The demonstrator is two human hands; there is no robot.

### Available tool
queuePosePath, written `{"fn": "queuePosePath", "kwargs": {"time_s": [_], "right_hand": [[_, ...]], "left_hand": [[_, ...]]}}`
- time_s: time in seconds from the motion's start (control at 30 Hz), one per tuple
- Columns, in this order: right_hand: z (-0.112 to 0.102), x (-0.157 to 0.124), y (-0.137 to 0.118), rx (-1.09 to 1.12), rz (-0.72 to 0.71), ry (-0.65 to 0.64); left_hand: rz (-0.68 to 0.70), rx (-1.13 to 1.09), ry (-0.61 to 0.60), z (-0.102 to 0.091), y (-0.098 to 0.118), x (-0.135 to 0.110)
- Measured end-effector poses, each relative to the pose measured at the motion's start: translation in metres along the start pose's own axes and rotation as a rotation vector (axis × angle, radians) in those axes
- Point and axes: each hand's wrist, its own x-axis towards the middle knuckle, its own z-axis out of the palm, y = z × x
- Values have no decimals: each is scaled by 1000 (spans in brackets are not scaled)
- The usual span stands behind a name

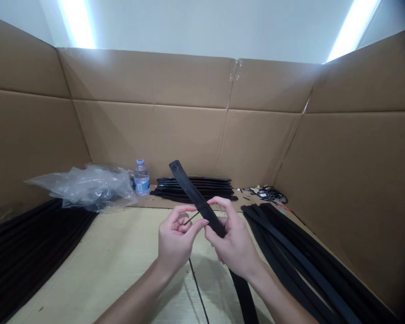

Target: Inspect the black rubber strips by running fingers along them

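Note:
A long flat black strip [191,188] with a rounded, holed end slants up between my hands above the table. My right hand [234,240] is closed around its middle, thumb and fingers on either side. A thin black cord [196,284] passes through the closed fingers of my left hand [177,238], and a short piece of it runs up to the strip. My left fingertips touch the strip's left edge where the cord meets it. The strip's lower part hangs down past my right wrist, out of view at the bottom.
Many black strips lie on the left [37,252] and right [290,252]; more are stacked [195,186] at the back. A water bottle [142,180], clear plastic bags [94,184] and tangled black cords [272,193] stand along the cardboard wall [185,135].

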Motion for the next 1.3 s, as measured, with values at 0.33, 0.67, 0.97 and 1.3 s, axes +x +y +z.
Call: {"fn": "queuePosePath", "kwargs": {"time_s": [0.33, 0.67, 0.97, 1.3], "right_hand": [[-4, -2, -8, -3, -5, 6], [-5, -3, -9, -20, 16, -16], [-3, -3, -11, 31, 33, 2], [-2, -3, -10, 70, 52, 52]], "left_hand": [[80, 1, 77, 2, 0, -3], [155, 32, 92, 3, -1, -4], [187, 74, 79, 2, -6, -6], [155, 104, 63, 1, -7, -8]]}}
